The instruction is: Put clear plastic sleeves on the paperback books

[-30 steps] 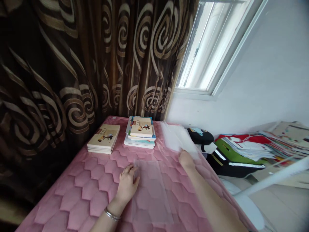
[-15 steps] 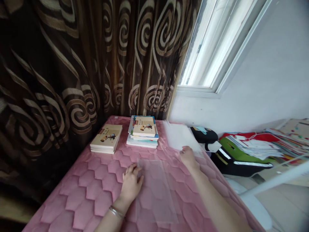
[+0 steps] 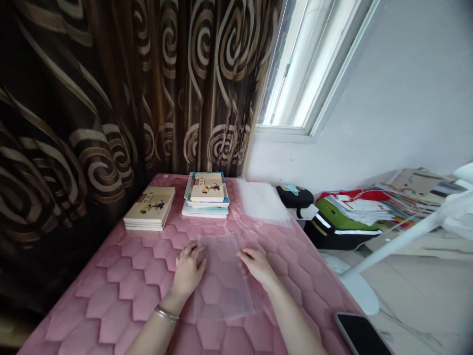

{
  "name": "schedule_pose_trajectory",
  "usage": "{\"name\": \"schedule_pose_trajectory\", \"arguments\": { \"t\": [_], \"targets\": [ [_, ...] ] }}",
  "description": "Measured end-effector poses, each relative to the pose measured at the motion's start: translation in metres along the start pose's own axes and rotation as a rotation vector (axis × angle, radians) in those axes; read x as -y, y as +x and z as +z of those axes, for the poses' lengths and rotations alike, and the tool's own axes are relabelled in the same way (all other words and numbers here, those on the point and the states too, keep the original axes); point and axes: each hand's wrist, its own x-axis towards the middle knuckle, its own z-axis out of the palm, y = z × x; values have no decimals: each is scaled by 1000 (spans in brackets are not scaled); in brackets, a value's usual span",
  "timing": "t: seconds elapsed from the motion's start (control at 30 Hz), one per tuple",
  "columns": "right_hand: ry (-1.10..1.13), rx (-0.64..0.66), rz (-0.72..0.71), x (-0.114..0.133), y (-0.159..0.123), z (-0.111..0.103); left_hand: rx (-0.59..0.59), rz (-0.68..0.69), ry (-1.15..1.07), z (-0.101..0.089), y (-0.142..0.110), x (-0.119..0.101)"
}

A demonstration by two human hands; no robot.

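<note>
The clear sheet (image 3: pixel 224 283) looks light and slippery: hold its edges. The left hand (image 3: pixel 188 271) touches its left edge, half open; the right hand (image 3: pixel 258 266) curls, maybe pinching, can't tell.

Under my fingers (image 3: pixel 190 249), the clear sheet (image 3: pixel 223 283) is thin, smooth, see-through plastic with a faint milky shine. My bracelet (image 3: pixel 167 314) is polished, silvery metal. The mattress (image 3: pixel 118 296) is quilted cloth, padded in hexagons, with a soft sheen. At far left, the books (image 3: pixel 150 209) wear smooth, fairly matt paper covers. The sheet pile (image 3: pixel 262 199) at far right looks like whitish, translucent plastic. The curtain (image 3: pixel 205 74) is satiny cloth; the wall (image 3: pixel 406 98), smooth and matt.
</note>
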Motion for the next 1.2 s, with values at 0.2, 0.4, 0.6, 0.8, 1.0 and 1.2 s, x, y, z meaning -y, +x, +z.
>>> {"name": "schedule_pose_trajectory", "arguments": {
  "t": [0.2, 0.4, 0.6, 0.8, 1.0, 1.2],
  "targets": [
    [383, -42, 5, 11, -14, 15, -118, -3, -74, -13, -8, -18],
    [377, 98, -136, 24, -35, 45, 117, 87, -580, -35, -21, -40],
    [258, 97, -183, 31, -39, 49, 198, -83, -877, -27, -14, -34],
    [-87, -106, -52, 19, -22, -18, 138, -285, -868, -36, 6, 8],
    [-473, -115, -23, -6, -10, -60, 29, -331, -105, -59, 12, 44],
    [-674, -56, -5, -1, -14, -56, 82, -356, 164, -53, 4, 43]
  ]
}}
